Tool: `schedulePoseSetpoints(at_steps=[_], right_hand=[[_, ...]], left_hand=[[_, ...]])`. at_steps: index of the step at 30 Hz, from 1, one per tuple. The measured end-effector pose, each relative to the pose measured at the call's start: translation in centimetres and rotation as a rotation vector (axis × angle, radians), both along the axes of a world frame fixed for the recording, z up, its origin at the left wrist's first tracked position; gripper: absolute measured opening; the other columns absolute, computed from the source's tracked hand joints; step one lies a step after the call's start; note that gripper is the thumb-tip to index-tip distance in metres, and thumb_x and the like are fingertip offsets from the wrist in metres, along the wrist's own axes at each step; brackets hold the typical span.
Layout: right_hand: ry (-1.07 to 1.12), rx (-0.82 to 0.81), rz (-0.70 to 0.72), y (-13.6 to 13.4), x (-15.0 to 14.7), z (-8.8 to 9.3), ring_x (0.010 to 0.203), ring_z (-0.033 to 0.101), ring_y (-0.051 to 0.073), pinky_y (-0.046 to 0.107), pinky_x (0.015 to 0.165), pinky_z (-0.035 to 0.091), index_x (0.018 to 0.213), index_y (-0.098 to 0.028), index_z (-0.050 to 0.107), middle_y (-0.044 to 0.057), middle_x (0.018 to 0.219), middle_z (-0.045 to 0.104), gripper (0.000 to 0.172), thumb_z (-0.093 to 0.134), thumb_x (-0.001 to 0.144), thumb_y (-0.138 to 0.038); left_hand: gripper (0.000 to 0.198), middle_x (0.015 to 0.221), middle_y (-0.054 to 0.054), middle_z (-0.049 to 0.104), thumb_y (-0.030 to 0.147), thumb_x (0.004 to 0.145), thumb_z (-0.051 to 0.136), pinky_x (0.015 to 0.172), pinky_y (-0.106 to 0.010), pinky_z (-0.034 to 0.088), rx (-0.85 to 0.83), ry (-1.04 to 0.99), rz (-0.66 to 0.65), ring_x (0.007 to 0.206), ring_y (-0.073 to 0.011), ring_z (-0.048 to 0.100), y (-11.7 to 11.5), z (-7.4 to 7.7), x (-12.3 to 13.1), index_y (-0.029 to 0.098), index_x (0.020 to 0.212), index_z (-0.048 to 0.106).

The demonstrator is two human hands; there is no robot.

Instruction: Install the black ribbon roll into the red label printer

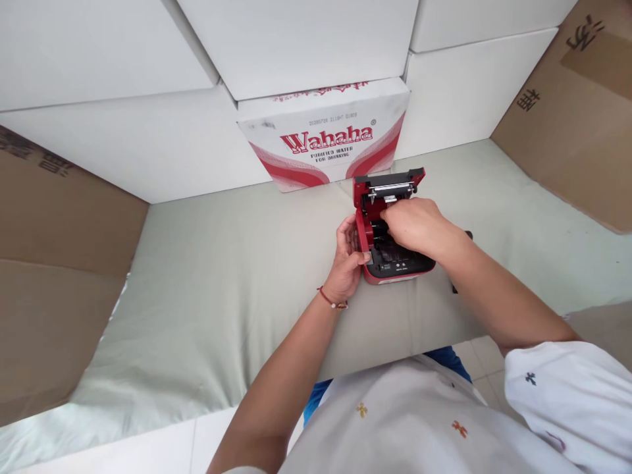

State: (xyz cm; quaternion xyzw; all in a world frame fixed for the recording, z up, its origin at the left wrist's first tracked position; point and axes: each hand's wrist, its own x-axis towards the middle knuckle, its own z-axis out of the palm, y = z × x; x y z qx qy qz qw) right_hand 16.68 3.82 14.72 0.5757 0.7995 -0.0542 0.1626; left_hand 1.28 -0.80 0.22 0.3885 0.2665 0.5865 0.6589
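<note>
A small red and black label printer (399, 268) rests on the cloth with its lid (390, 179) raised, showing a roller and the black inside. Around its left side wraps my left hand (346, 260), thumb on the front left corner and fingers along the outer wall. My right hand (413, 224) reaches into the opening from the right with its fingers curled down. Its fingertips are mostly hidden inside, so what they hold or press cannot be made out. Beneath my right forearm, bits of a black object (455, 288) stick out.
A greenish-grey cloth (222, 263) covers the table. Behind the printer stands a Wahaha water carton (326, 141), backed by stacked white boxes (316, 39). Brown cardboard boxes flank the table at left (59, 263) and right (573, 118). The table's front edge is close to my body.
</note>
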Motion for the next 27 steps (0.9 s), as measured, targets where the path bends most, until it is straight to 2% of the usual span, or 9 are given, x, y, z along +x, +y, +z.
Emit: schedulePoseSetpoints(at_steps=[5, 10, 15, 17, 21, 24, 27], right_hand=[[0.011, 0.027, -0.027, 0.1, -0.4, -0.6, 0.108, 0.078, 0.034, 0.038, 0.076, 0.050, 0.119, -0.016, 0.078, 0.020, 0.118, 0.082, 0.032, 0.052, 0.100, -0.011], [0.144, 0.092, -0.079, -1.2, 1.2, -0.6, 0.103, 0.077, 0.034, 0.037, 0.072, 0.047, 0.131, -0.022, 0.072, 0.015, 0.124, 0.081, 0.035, 0.061, 0.098, -0.019], [0.402, 0.202, -0.115, -3.2, 4.1, 0.0, 0.097, 0.074, 0.025, 0.036, 0.080, 0.050, 0.113, -0.023, 0.075, 0.008, 0.119, 0.079, 0.024, 0.055, 0.102, -0.020], [0.447, 0.220, -0.079, -3.4, 4.8, 0.2, 0.099, 0.074, 0.025, 0.036, 0.083, 0.051, 0.115, -0.023, 0.077, 0.008, 0.124, 0.079, 0.025, 0.056, 0.102, -0.021], [0.344, 0.096, -0.073, -2.6, 4.4, -0.2, 0.108, 0.075, 0.029, 0.038, 0.085, 0.051, 0.128, -0.024, 0.078, 0.008, 0.127, 0.081, 0.032, 0.060, 0.101, -0.023], [0.247, 0.070, -0.102, -1.5, 3.8, -0.6, 0.108, 0.075, 0.030, 0.038, 0.081, 0.049, 0.131, -0.026, 0.080, 0.008, 0.124, 0.084, 0.035, 0.062, 0.101, -0.025], [0.201, 0.039, -0.052, -0.7, 3.4, -0.5, 0.105, 0.075, 0.030, 0.036, 0.076, 0.046, 0.128, -0.030, 0.081, 0.006, 0.120, 0.084, 0.035, 0.067, 0.097, -0.024]], left_hand=[[0.089, 0.170, -0.004, 0.049, 0.048, 0.070, 0.098, 0.135, -0.050, 0.033, 0.000, 0.011, 0.003, 0.166, -0.0347, 0.036, 0.1, 0.0, 0.0, 0.039, 0.147, 0.054], [0.089, 0.167, -0.004, 0.051, 0.047, 0.069, 0.098, 0.134, -0.050, 0.034, -0.001, -0.004, -0.002, 0.165, -0.0347, 0.037, 0.2, -0.1, 0.1, 0.039, 0.146, 0.054], [0.087, 0.167, -0.003, 0.051, 0.047, 0.071, 0.096, 0.132, -0.049, 0.036, 0.003, 0.008, -0.014, 0.163, -0.0337, 0.039, 0.2, 0.0, 0.0, 0.040, 0.146, 0.054], [0.086, 0.168, -0.003, 0.050, 0.047, 0.070, 0.097, 0.132, -0.049, 0.036, 0.009, 0.010, -0.007, 0.163, -0.0336, 0.039, 0.2, 0.0, 0.0, 0.040, 0.146, 0.055], [0.088, 0.170, -0.003, 0.049, 0.048, 0.069, 0.098, 0.134, -0.050, 0.035, 0.007, 0.013, 0.007, 0.164, -0.0336, 0.039, 0.2, -0.1, -0.1, 0.040, 0.146, 0.056], [0.089, 0.169, -0.003, 0.049, 0.048, 0.069, 0.099, 0.135, -0.051, 0.034, 0.004, 0.014, -0.001, 0.164, -0.0335, 0.038, 0.2, -0.1, -0.1, 0.040, 0.146, 0.056], [0.089, 0.170, -0.003, 0.049, 0.048, 0.069, 0.099, 0.134, -0.050, 0.034, 0.005, 0.018, -0.003, 0.164, -0.0338, 0.038, 0.1, 0.0, -0.2, 0.039, 0.147, 0.056]])
